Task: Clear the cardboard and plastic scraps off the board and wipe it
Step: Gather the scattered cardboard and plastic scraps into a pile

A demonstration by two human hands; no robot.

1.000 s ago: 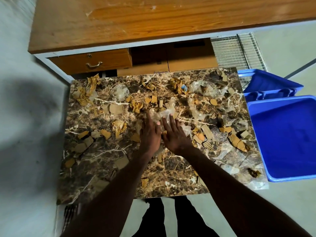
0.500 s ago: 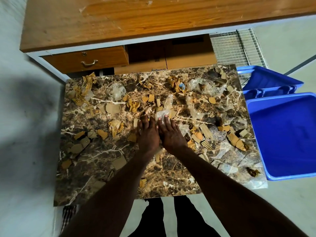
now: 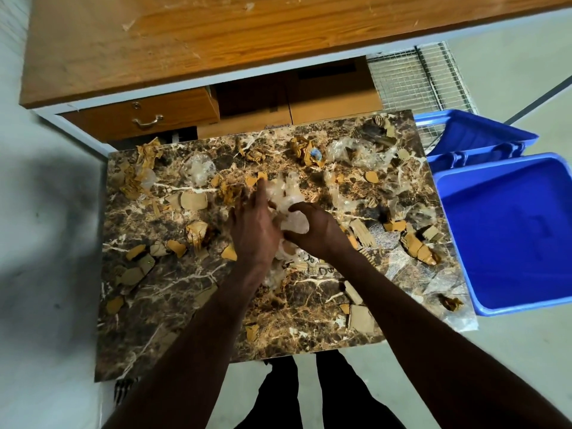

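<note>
Gathering clear plastic at the middle of the marble-patterned board (image 3: 173,345), two hands work side by side. The left hand (image 3: 252,230) lies with fingers extended, pressing against the wad of crumpled plastic (image 3: 289,196). The right hand (image 3: 315,232) has its fingers curled round the same wad, closing on it from the right. Cardboard scraps (image 3: 193,200) lie scattered over most of the board, too many and too overlapped to count exactly; several more clumps of clear plastic (image 3: 349,151) sit along the far edge and right side. Two blue bins (image 3: 507,230) stand just beside the board's right edge, one behind the other. One wooden desk (image 3: 216,38) with one drawer (image 3: 145,119) stands beyond the board, and one wire rack (image 3: 411,74) shows behind the bins.
</note>
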